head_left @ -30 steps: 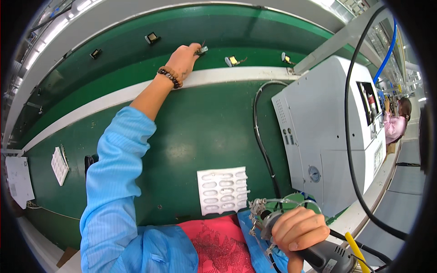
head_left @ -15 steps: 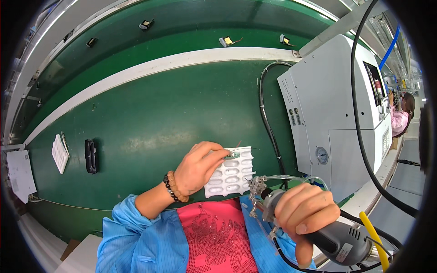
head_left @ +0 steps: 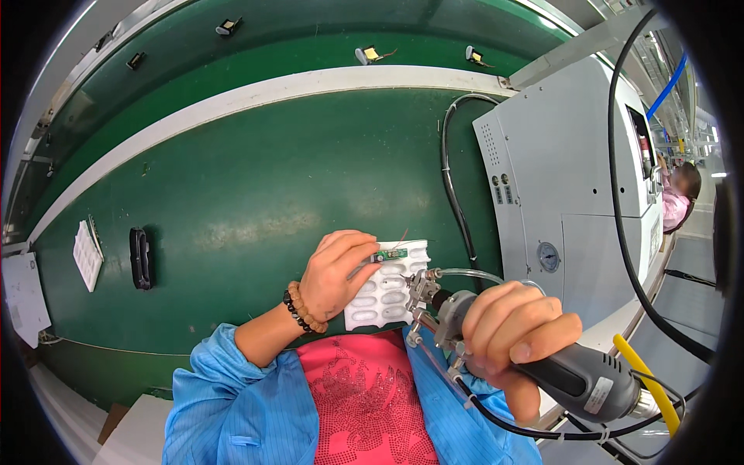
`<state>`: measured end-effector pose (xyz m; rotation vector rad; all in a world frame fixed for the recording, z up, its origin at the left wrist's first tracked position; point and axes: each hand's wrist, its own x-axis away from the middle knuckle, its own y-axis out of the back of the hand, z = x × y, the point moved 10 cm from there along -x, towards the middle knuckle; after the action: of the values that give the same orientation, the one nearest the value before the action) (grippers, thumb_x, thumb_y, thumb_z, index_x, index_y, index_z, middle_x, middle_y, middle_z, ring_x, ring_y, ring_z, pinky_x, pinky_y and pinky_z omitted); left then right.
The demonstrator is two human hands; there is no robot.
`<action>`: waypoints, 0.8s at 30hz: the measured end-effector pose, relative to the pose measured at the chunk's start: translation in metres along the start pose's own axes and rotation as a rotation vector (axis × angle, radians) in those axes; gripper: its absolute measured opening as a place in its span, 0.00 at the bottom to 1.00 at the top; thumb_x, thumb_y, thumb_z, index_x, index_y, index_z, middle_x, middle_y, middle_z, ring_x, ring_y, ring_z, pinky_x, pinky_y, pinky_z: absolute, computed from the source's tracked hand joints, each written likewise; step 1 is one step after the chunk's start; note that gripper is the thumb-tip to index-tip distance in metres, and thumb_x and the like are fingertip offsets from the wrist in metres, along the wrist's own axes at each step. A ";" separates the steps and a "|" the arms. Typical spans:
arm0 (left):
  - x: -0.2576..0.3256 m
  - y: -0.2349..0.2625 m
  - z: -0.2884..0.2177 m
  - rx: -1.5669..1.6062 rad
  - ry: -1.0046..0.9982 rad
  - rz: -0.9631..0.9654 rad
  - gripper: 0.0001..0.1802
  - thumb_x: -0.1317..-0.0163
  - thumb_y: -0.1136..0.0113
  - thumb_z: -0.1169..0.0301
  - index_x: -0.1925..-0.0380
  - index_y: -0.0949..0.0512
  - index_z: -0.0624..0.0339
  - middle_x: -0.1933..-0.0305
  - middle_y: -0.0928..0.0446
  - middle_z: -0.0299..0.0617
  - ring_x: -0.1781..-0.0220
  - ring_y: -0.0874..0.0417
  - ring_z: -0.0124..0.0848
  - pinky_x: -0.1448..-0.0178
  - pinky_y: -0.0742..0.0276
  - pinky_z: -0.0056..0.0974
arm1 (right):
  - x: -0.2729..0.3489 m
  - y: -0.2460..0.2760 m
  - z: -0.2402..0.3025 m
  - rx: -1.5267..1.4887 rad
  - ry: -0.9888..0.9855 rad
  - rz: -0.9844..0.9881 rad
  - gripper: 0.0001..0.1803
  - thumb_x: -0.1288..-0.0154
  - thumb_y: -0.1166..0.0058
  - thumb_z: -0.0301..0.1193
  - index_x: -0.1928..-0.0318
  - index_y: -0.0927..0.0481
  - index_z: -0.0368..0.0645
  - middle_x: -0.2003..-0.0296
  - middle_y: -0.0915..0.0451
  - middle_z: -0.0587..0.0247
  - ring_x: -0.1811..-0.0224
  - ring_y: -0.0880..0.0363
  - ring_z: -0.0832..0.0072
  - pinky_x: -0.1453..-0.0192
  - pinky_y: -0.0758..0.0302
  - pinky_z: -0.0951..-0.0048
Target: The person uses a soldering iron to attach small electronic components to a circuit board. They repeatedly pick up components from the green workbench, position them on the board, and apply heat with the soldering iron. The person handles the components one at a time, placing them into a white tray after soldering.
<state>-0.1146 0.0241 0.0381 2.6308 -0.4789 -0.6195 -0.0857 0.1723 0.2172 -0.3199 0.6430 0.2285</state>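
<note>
My left hand (head_left: 339,271) pinches a small green circuit board (head_left: 394,254) by its left end, with a thin red wire sticking up from it. Under the board lies a white moulded tray (head_left: 364,316) with rows of oval hollows. My right hand (head_left: 515,333) is wrapped around a grey and black electric screwdriver (head_left: 570,380) with a metal head and a clear tube. The tool's tip points left, over the tray's right part and just below the board, seemingly apart from it. My right palm and part of the handle are hidden by the fingers.
A large grey machine (head_left: 535,155) stands at the right with a black cable (head_left: 447,167) beside it. On the left lie a black case (head_left: 141,258) and a white tray (head_left: 87,256). Beyond the white ledge (head_left: 310,84), several small parts sit on a green belt. A person (head_left: 678,198) sits far right.
My right hand has brought the screwdriver left and up, so its tip is now over the tray. The circuit board shows more fully in my left fingers. The whole view has shifted slightly.
</note>
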 end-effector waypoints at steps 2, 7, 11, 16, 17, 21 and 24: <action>0.002 -0.003 -0.001 0.010 -0.011 0.012 0.18 0.52 0.25 0.77 0.58 0.16 0.62 0.57 0.16 0.44 0.50 0.17 0.44 0.45 0.22 0.44 | -0.001 -0.003 -0.004 0.020 0.001 0.009 0.29 0.42 0.26 0.46 0.58 0.28 0.38 0.79 0.24 0.64 0.83 0.23 0.71 0.76 0.23 0.70; 0.004 -0.018 -0.005 0.113 -0.034 0.041 0.19 0.55 0.25 0.78 0.59 0.15 0.61 0.57 0.16 0.42 0.51 0.17 0.43 0.46 0.23 0.44 | -0.004 -0.006 -0.008 0.090 -0.010 -0.023 0.28 0.40 0.29 0.48 0.57 0.29 0.39 0.79 0.26 0.65 0.84 0.25 0.73 0.78 0.25 0.71; 0.011 -0.014 0.003 0.093 0.010 0.016 0.19 0.55 0.25 0.79 0.60 0.15 0.61 0.58 0.16 0.42 0.51 0.17 0.42 0.46 0.23 0.44 | -0.004 -0.010 -0.022 0.060 -0.048 -0.004 0.29 0.40 0.29 0.48 0.57 0.30 0.40 0.79 0.26 0.66 0.84 0.26 0.73 0.78 0.25 0.71; 0.009 -0.014 0.002 0.119 0.006 0.015 0.19 0.56 0.25 0.79 0.60 0.15 0.62 0.58 0.17 0.41 0.52 0.18 0.42 0.46 0.23 0.44 | -0.007 -0.011 -0.021 0.094 -0.078 0.006 0.29 0.41 0.29 0.49 0.56 0.30 0.41 0.78 0.26 0.65 0.84 0.25 0.72 0.77 0.25 0.70; 0.009 -0.014 0.002 0.117 0.003 0.015 0.19 0.56 0.25 0.79 0.60 0.15 0.62 0.58 0.17 0.41 0.52 0.18 0.42 0.46 0.23 0.43 | -0.007 -0.011 -0.021 0.096 -0.079 0.005 0.29 0.41 0.29 0.49 0.56 0.30 0.41 0.78 0.26 0.65 0.84 0.25 0.72 0.77 0.25 0.70; 0.009 -0.015 0.003 0.110 0.002 0.015 0.18 0.56 0.25 0.79 0.61 0.15 0.62 0.58 0.17 0.41 0.52 0.18 0.42 0.46 0.24 0.43 | -0.005 -0.012 -0.027 0.102 -0.111 0.023 0.29 0.41 0.29 0.48 0.56 0.30 0.41 0.77 0.25 0.65 0.83 0.25 0.71 0.76 0.24 0.70; 0.009 -0.015 0.003 0.095 -0.003 0.020 0.18 0.56 0.25 0.79 0.61 0.15 0.63 0.58 0.17 0.42 0.52 0.18 0.42 0.47 0.23 0.43 | -0.005 -0.013 -0.031 0.096 -0.132 0.034 0.29 0.43 0.28 0.47 0.57 0.30 0.41 0.77 0.25 0.64 0.82 0.23 0.70 0.74 0.23 0.69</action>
<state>-0.1045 0.0320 0.0261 2.7109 -0.5477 -0.6083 -0.1030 0.1489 0.1999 -0.2000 0.5276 0.2487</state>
